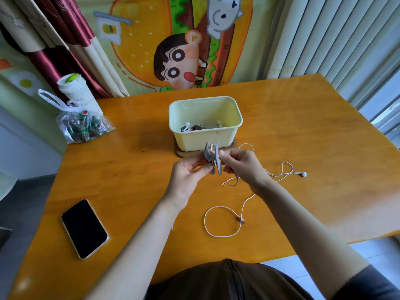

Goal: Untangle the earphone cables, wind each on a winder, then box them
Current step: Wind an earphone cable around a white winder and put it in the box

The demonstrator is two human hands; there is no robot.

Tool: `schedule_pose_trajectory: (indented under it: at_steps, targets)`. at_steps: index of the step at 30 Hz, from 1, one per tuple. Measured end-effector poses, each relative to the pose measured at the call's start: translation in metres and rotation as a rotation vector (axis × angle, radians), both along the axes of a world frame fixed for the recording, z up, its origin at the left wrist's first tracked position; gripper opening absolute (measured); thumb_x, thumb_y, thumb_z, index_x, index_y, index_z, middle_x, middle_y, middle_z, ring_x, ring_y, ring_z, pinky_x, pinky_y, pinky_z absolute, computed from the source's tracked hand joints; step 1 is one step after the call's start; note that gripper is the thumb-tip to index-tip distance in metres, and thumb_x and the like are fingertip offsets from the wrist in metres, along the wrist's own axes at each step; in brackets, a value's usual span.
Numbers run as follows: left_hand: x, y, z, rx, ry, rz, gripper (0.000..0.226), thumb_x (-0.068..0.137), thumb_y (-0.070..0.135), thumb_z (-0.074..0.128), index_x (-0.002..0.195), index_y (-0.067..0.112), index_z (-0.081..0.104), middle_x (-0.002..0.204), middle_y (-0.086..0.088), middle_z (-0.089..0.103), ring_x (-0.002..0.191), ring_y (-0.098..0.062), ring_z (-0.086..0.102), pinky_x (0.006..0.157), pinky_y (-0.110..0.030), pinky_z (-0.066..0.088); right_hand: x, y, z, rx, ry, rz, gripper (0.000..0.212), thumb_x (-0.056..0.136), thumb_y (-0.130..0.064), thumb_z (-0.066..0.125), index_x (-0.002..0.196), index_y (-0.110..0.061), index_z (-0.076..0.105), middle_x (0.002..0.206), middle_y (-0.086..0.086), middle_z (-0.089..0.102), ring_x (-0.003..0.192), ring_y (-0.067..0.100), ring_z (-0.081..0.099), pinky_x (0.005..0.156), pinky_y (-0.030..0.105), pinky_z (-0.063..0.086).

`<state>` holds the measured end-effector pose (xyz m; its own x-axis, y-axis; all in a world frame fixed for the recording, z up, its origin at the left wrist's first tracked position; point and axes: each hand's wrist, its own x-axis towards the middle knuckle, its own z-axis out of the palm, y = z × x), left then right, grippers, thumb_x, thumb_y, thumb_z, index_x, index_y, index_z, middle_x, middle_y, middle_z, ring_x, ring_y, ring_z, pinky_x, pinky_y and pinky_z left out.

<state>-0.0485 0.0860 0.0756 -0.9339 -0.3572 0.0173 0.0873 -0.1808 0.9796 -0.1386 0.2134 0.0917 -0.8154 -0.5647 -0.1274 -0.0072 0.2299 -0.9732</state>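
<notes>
In the head view, the left hand (188,176) grips the grey two-disc plastic winder (213,156) with curled fingers. It is held in the air, just near of the pale yellow rectangular plastic box (201,141). The right hand (242,167) sets its thumb against the right disc, and its curled fingers seem to close on the thin white earphone cable (218,215). The exact pinch is partly hidden.

Most of the cable lies loose on the glossy orange wooden table (303,126). One round loop is near, ending at the small metal plug (242,220), and a wavy part runs right to the white hard earbud (304,174).

The risks, as a judgement:
- The cable is smooth and springy, so the few turns between the discs may slip out if the right hand loosens.
- The near loop may tighten into a knot when pulled.
- The earbud may drag on the slippery table and catch.

A black flat smartphone (84,228) lies near left. The box already holds other wound earphones.
</notes>
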Motion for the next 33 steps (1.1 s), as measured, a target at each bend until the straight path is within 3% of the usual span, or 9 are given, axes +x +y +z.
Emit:
schedule_pose_trajectory:
  at_steps: [6, 9, 14, 18, 21, 23, 26, 30, 33]
  targets:
    - [-0.001, 0.003, -0.001, 0.292, -0.022, 0.047, 0.03, 0.087, 0.003, 0.054, 0.111, 0.017, 0.064, 0.103, 0.007, 0.073, 0.099, -0.01, 0.066, 0.081, -0.021, 0.05, 0.009, -0.008, -0.01, -0.045, -0.195, -0.029, 0.029, 0.094, -0.026, 0.055, 0.069, -0.014, 0.061, 0.048, -0.011, 0.053, 0.046, 0.001, 0.046, 0.049, 0.012, 0.038]
    - [-0.003, 0.001, 0.001, 0.412, -0.055, 0.103, 0.03, 0.093, 0.004, 0.048, 0.109, 0.023, 0.064, 0.106, 0.01, 0.071, 0.107, -0.012, 0.06, 0.086, -0.027, 0.046, 0.014, -0.01, -0.019, -0.045, -0.293, -0.01, 0.022, 0.095, -0.017, 0.053, 0.075, -0.014, 0.062, 0.061, -0.007, 0.058, 0.047, 0.001, 0.047, 0.048, 0.014, 0.038]
    - [-0.009, 0.0, -0.005, 0.434, -0.179, 0.349, 0.031, 0.091, 0.005, 0.057, 0.12, 0.013, 0.063, 0.105, 0.001, 0.068, 0.103, -0.015, 0.059, 0.082, -0.025, 0.045, 0.027, -0.017, -0.026, -0.023, -0.195, -0.058, 0.018, 0.094, -0.018, 0.055, 0.085, -0.006, 0.064, 0.071, 0.0, 0.06, 0.048, 0.005, 0.046, 0.047, 0.015, 0.039]
    - [-0.009, -0.004, -0.013, 0.078, -0.219, 0.478, 0.032, 0.087, -0.002, 0.062, 0.115, 0.011, 0.067, 0.091, 0.01, 0.07, 0.085, -0.001, 0.065, 0.074, -0.014, 0.05, 0.031, -0.016, -0.03, 0.1, -0.018, -0.018, 0.024, 0.093, -0.024, 0.057, 0.093, -0.003, 0.07, 0.072, -0.003, 0.062, 0.051, 0.006, 0.046, 0.048, 0.014, 0.039]
    - [-0.005, -0.011, -0.019, -0.321, -0.233, 0.495, 0.031, 0.085, -0.001, 0.065, 0.111, 0.015, 0.07, 0.094, 0.008, 0.071, 0.091, -0.008, 0.067, 0.081, -0.018, 0.051, 0.03, -0.014, -0.025, 0.171, 0.134, 0.1, 0.019, 0.093, -0.025, 0.057, 0.096, -0.011, 0.07, 0.072, -0.01, 0.062, 0.051, 0.0, 0.049, 0.05, 0.01, 0.037]
    - [-0.003, -0.016, -0.022, -0.49, -0.26, 0.463, 0.031, 0.084, 0.002, 0.067, 0.113, 0.011, 0.07, 0.101, 0.003, 0.071, 0.097, -0.012, 0.066, 0.081, -0.011, 0.048, 0.027, -0.011, -0.02, 0.234, 0.236, 0.18, 0.018, 0.094, -0.023, 0.056, 0.101, -0.015, 0.07, 0.076, -0.013, 0.063, 0.057, -0.008, 0.052, 0.053, 0.008, 0.038]
    - [-0.001, -0.017, -0.024, -0.661, -0.277, 0.353, 0.035, 0.082, 0.001, 0.069, 0.116, 0.008, 0.068, 0.112, -0.006, 0.07, 0.106, -0.018, 0.063, 0.081, -0.008, 0.043, 0.02, -0.005, -0.011, 0.331, 0.352, 0.267, 0.02, 0.094, -0.023, 0.055, 0.105, -0.015, 0.07, 0.084, -0.009, 0.066, 0.063, -0.004, 0.054, 0.058, 0.009, 0.039]
    - [0.003, -0.015, -0.027, -0.883, -0.255, 0.234, 0.036, 0.082, -0.001, 0.069, 0.116, 0.01, 0.068, 0.108, -0.011, 0.071, 0.102, -0.028, 0.062, 0.086, -0.037, 0.049, 0.008, 0.004, 0.003, 0.349, 0.48, 0.26, 0.015, 0.09, -0.018, 0.061, 0.099, -0.017, 0.073, 0.083, -0.007, 0.068, 0.068, 0.003, 0.056, 0.06, 0.008, 0.04]
    - [0.004, -0.016, -0.026, -0.778, -0.262, 0.161, 0.037, 0.082, -0.002, 0.068, 0.118, 0.01, 0.067, 0.117, -0.008, 0.068, 0.112, -0.022, 0.06, 0.089, -0.016, 0.042, -0.002, 0.008, 0.007, 0.341, 0.548, 0.155, 0.009, 0.085, -0.016, 0.067, 0.088, -0.017, 0.076, 0.071, -0.015, 0.064, 0.064, 0.003, 0.054, 0.061, 0.009, 0.038]
